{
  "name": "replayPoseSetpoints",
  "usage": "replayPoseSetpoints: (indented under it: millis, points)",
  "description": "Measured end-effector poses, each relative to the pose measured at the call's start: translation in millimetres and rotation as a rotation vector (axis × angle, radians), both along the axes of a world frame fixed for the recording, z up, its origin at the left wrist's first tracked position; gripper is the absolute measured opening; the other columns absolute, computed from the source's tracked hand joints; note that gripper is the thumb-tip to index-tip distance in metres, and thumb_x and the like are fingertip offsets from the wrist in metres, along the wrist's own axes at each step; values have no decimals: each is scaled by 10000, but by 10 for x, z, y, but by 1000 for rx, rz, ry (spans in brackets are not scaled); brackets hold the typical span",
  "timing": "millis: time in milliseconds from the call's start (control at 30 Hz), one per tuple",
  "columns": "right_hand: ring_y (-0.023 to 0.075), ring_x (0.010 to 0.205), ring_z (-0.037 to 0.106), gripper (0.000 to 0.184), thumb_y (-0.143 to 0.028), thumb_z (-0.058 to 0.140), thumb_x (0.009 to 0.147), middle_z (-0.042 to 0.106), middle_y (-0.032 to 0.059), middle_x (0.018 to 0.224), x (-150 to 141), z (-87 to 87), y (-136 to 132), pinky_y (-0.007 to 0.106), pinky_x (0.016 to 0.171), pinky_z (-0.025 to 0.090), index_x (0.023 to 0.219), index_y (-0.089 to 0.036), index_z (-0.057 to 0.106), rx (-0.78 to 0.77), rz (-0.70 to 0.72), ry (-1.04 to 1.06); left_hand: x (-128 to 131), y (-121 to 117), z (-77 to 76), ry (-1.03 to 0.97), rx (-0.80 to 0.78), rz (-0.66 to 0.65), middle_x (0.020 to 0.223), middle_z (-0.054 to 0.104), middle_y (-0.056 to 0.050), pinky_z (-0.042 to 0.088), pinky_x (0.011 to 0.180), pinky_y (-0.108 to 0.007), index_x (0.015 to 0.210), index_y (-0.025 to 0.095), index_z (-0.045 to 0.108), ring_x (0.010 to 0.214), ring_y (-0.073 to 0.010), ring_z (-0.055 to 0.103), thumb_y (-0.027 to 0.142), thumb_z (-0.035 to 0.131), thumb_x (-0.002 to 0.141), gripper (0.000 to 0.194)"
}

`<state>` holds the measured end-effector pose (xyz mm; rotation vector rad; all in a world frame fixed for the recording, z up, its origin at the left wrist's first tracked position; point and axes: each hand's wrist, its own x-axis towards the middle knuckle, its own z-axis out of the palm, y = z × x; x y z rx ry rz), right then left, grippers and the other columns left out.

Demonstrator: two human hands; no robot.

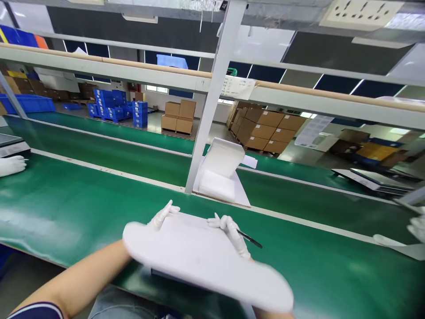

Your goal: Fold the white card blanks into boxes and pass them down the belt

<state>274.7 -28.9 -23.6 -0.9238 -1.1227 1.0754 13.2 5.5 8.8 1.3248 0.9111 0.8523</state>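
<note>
Both my hands wear white gloves and hold a flat white sleeve or foam bag (202, 257) over the green belt (66, 204). My left hand (162, 215) grips its far left corner, fingers curled over the edge. My right hand (232, 232) grips the far right edge and also has a thin black pen (249, 239) between its fingers. A dark flat item (172, 278) shows under the sleeve's near edge. The sleeve is smeared by motion.
A grey frame post (212, 102) stands just behind, with a stack of white foam sheets (222, 175) at its foot. Other people's gloved hands show at far left (12, 165) and far right (417, 226). Laptops (375, 179) lie on the right; cardboard boxes (265, 130) and blue crates (116, 106) stand beyond.
</note>
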Motion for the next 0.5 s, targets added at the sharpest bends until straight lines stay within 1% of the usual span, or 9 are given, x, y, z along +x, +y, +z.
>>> replayPoseSetpoints:
  millis: [67,100,167,200,233,267,333,400,500]
  points:
    - [273,905,669,418,-595,641,778,695,31,700,49,235,-75,523,1124,263,567,-239,579,-13,106,-194,-124,81,157,202,78,-90,1292,633,-64,-15,1189,-499,862,226,719,1472,-297,120,481,674,764,277]
    - [275,889,672,404,-577,646,781,699,41,728,89,378,-146,532,1096,306,581,-230,585,-25,174,-324,-185,90,268,353,140,-168,1304,626,-65,-37,1179,-522,871,226,724,1472,-310,104,459,679,761,261]
    - [271,860,678,343,-531,628,808,703,53,787,172,643,-363,506,965,455,659,-224,605,-14,318,-627,-293,-10,503,706,351,-389,1364,579,-64,36,1169,-565,1048,239,711,1452,-342,179,450,615,815,329]
    - [268,864,679,288,-492,633,812,705,55,823,201,731,-506,467,888,509,705,-226,612,38,357,-754,-337,-122,596,836,485,-507,1403,541,-57,112,1166,-561,1182,256,661,1433,-344,243,455,562,855,396]
    - [262,900,674,206,-433,658,801,707,56,879,214,772,-661,427,853,530,776,-232,626,113,381,-876,-371,-265,652,876,613,-594,1427,513,-56,179,1166,-522,1300,264,584,1411,-329,306,465,509,893,461]
    - [259,936,666,159,-392,669,789,705,57,933,207,761,-819,398,833,539,817,-240,631,204,346,-967,-395,-425,665,885,708,-610,1460,467,-76,232,1161,-483,1380,243,508,1388,-320,356,479,458,923,516]
    - [268,1032,635,102,-318,683,754,690,72,1065,128,596,-1098,389,864,530,801,-245,630,278,314,-1026,-415,-729,556,914,863,-581,1489,395,-158,288,1139,-480,1432,156,439,1375,-352,366,506,421,935,609]
    - [296,1131,579,81,-268,678,734,642,98,1203,-12,332,-1275,428,919,501,751,-231,608,316,289,-1057,-399,-938,334,958,962,-542,1469,408,-213,291,1125,-527,1408,101,464,1365,-398,361,525,446,915,650]
    - [318,1187,513,76,-231,621,780,568,138,1300,-221,45,-1316,481,932,471,743,-205,560,419,240,-1169,-286,-1034,53,1005,1031,-486,1433,463,-207,276,1108,-571,1367,123,502,1332,-417,382,530,478,892,627]
